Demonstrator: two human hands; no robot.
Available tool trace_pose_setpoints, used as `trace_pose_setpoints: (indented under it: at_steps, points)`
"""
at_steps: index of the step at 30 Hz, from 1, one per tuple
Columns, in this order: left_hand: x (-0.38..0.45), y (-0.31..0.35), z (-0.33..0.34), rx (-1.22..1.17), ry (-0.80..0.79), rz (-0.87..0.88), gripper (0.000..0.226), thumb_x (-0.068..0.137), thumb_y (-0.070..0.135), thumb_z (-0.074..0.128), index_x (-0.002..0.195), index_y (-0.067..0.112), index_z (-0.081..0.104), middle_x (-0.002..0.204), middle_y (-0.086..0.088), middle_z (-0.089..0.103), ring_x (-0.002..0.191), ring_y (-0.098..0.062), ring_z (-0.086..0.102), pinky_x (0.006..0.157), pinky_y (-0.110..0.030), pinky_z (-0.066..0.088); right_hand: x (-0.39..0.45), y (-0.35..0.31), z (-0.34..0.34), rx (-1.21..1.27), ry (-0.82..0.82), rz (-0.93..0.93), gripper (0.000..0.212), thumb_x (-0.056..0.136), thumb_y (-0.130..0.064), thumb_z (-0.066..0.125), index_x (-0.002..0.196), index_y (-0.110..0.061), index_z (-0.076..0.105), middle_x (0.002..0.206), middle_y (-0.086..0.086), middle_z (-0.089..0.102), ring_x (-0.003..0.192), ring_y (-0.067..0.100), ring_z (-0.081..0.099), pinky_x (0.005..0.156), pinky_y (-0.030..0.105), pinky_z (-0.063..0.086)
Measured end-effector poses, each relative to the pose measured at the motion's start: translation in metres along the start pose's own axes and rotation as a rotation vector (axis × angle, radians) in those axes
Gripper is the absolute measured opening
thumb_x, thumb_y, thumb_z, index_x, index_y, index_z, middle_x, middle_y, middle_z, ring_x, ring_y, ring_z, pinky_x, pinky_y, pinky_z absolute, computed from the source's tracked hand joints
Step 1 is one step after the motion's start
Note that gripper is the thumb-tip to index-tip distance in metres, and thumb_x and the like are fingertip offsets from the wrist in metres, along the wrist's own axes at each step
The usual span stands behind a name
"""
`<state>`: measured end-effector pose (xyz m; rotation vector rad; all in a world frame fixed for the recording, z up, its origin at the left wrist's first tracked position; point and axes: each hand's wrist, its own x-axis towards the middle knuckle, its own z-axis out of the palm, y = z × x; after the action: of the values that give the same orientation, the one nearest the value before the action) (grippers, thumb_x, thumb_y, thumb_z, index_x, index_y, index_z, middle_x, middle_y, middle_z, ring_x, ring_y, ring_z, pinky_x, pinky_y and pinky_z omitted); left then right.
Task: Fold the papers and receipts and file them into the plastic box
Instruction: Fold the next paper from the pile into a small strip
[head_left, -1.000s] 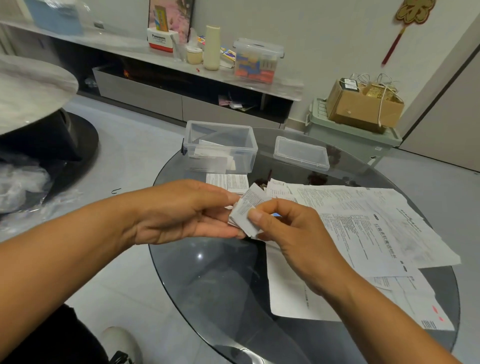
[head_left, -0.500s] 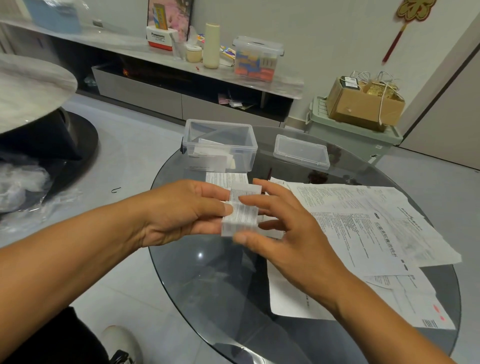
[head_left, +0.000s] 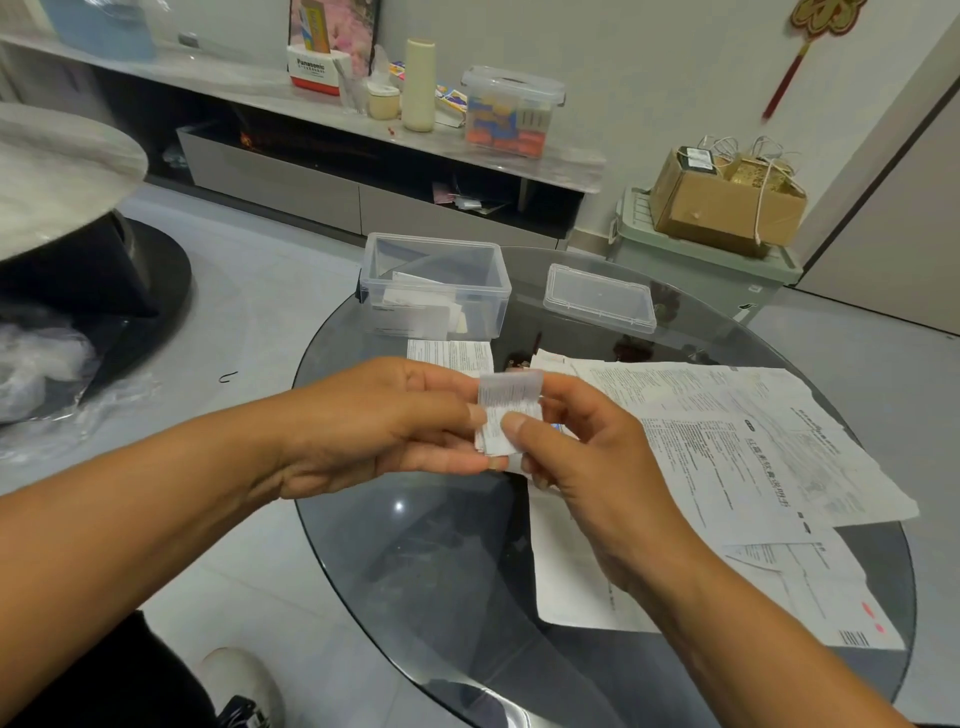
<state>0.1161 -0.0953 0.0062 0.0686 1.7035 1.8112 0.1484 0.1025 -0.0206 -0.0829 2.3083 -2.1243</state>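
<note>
Living room, round dark glass table (head_left: 447, 561) with a TV console behind. Both hands hold 1 small folded receipt (head_left: 508, 413) above the table centre: left hand (head_left: 379, 431) pinches its left edge, right hand (head_left: 587, 457) has thumb on the front face, fingers curled behind. Clear plastic box (head_left: 434, 288) sits open at 11 o'clock from the receipt, several folded slips already inside, so filing looks partly done. Its lid (head_left: 597, 297) lies apart at 1 o'clock. Left to do, by my read: this receipt, 1 folded slip (head_left: 449, 356) just in front of the box, and the big loose sheets (head_left: 727, 452) spread at 3 to 5 o'clock, still unfolded. Nothing blocks the path to the box.
</note>
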Motion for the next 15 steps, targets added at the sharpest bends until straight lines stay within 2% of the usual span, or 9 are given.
trace_pose_setpoints:
  at_steps: [4,7,10,12,15]
  points:
    - [0.002,-0.002,0.002,-0.007,0.065,0.01,0.032,0.091,-0.004,0.065,0.119,0.008,0.073,0.113,-0.014,0.075,0.105,-0.027,0.074,0.09,-0.031,0.058,0.001,-0.001,-0.001,-0.024,-0.031,-0.021,0.024,0.098,-0.005,0.064,0.098,-0.022,0.081,0.087,-0.006,0.077,0.068,0.009,0.069,0.068,0.023,0.056]
    - [0.002,0.002,0.0,-0.075,0.06,-0.035,0.031,0.092,-0.007,0.06,0.118,0.005,0.073,0.113,-0.019,0.075,0.104,-0.029,0.074,0.088,-0.029,0.058,0.001,0.002,-0.01,-0.139,-0.145,-0.091,0.029,0.099,-0.002,0.06,0.104,-0.023,0.08,0.102,-0.007,0.077,0.089,0.015,0.075,0.079,0.025,0.059]
    - [-0.001,0.008,-0.009,-0.192,0.073,-0.118,0.029,0.095,-0.007,0.053,0.117,0.0,0.071,0.112,-0.025,0.073,0.093,-0.028,0.076,0.082,-0.028,0.061,-0.002,0.005,-0.018,-0.466,-0.333,-0.279,0.034,0.093,-0.015,0.075,0.123,-0.031,0.074,0.122,-0.015,0.066,0.114,0.008,0.066,0.096,0.019,0.052]
    - [-0.002,0.01,-0.013,-0.236,0.043,-0.185,0.028,0.097,0.003,0.054,0.119,-0.003,0.07,0.114,-0.028,0.072,0.087,-0.029,0.077,0.08,-0.03,0.061,0.002,0.013,-0.019,-0.565,-0.27,-0.439,0.034,0.091,-0.029,0.078,0.125,-0.028,0.075,0.123,-0.011,0.067,0.114,0.006,0.065,0.095,0.019,0.053]
    - [-0.002,0.006,-0.015,-0.215,-0.025,-0.234,0.038,0.09,0.02,0.064,0.119,-0.004,0.071,0.116,-0.027,0.071,0.088,-0.027,0.077,0.08,-0.029,0.061,0.007,0.023,-0.013,-0.726,-0.188,-0.609,0.033,0.099,-0.039,0.061,0.125,-0.024,0.075,0.116,-0.007,0.072,0.106,0.003,0.066,0.089,0.018,0.053]
